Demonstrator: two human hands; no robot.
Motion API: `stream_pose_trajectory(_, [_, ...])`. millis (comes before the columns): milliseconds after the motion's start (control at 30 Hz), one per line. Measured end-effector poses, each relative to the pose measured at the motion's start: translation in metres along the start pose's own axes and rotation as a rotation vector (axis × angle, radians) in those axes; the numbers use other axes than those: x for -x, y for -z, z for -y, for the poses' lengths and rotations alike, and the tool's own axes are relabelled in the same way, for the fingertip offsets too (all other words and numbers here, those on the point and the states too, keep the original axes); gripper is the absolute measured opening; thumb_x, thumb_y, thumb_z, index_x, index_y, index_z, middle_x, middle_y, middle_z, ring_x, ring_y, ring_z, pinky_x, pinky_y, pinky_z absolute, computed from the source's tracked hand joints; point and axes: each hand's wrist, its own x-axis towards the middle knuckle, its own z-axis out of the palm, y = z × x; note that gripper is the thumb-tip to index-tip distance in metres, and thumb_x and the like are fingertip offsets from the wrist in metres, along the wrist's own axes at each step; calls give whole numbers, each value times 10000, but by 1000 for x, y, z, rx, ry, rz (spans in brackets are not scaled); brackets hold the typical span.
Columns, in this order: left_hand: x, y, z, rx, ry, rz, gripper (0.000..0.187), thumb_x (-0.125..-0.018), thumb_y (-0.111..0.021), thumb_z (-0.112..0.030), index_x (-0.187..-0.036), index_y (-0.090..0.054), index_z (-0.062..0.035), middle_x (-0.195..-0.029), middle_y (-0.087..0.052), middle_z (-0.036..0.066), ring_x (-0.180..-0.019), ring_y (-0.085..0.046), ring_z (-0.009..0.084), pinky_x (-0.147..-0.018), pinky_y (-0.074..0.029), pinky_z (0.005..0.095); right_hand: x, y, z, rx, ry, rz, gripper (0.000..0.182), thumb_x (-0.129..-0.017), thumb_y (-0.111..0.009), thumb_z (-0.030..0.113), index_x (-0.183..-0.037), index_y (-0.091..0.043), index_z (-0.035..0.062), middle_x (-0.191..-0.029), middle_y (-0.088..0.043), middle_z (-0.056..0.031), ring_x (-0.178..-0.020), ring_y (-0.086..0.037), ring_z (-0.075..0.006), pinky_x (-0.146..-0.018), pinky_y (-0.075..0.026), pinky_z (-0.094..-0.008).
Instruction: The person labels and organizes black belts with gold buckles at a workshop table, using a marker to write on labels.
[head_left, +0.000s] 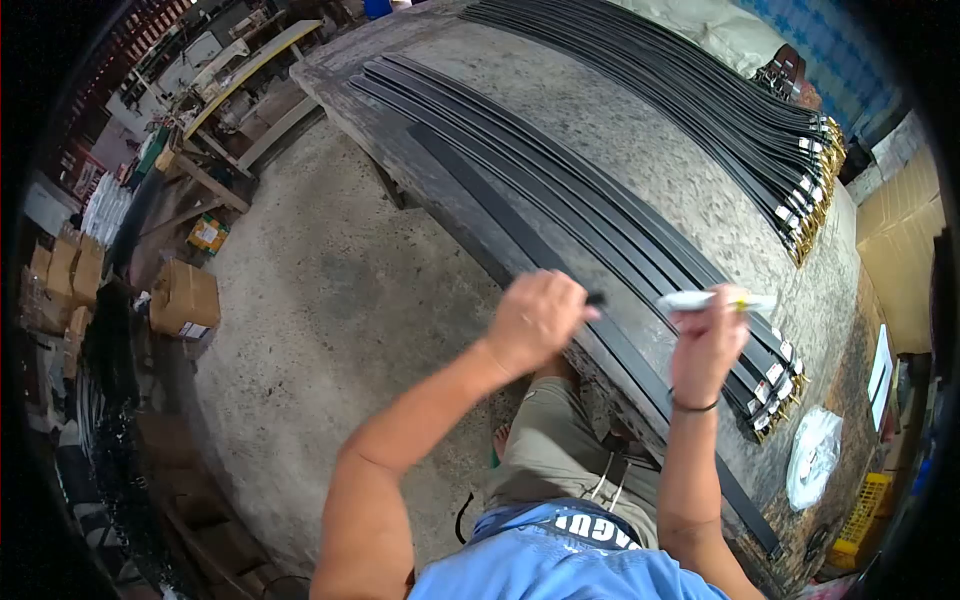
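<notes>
My left hand (540, 315) is closed above the table's near edge, with a small black object (596, 299) sticking out between its fingers. To its right, my right hand (708, 350) grips a white pen-like tube (690, 300) with a yellow mark, held roughly level and slightly blurred. Beneath both hands a single black strap (630, 362) lies along the table's near edge. Beside it, several black straps (560, 205) lie lengthwise, their right ends carrying white tags (774, 373) and gold-coloured metal parts (790, 400).
A larger bundle of black straps (640, 75) lies along the far side of the grey table (640, 145). A clear plastic bag (815, 455) is at the right, near a yellow crate (862, 515). Cardboard boxes (185, 298) stand on the floor at left, near a wooden bench (250, 70).
</notes>
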Motion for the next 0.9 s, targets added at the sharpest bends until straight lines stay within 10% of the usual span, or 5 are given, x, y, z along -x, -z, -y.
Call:
stream_pose_trajectory(367, [-29,-53,178,-94,720,-295,370,-904,-523,-347,-1046,-507,-5,-1098,-529,160,-1125,-458,334,-1005,-306,450,-53,-83,-94,31,-113,266,136,-898,-591,105,-995,-533,30,-772,-582,-39,-686,-588,-115,-632,-482,-246])
stream_pose_trajectory(900, [-25,-60,181,-96,667,-411,288,-909,-517,-306,-978,-504,-26,-1008,-548,144,-1058,-491,339,-959,-339,466,-61,-99,-181,427,-104,434,245,-870,-632,213,-993,-577,9,-750,-644,-62,-711,-615,-127,-659,-476,-268])
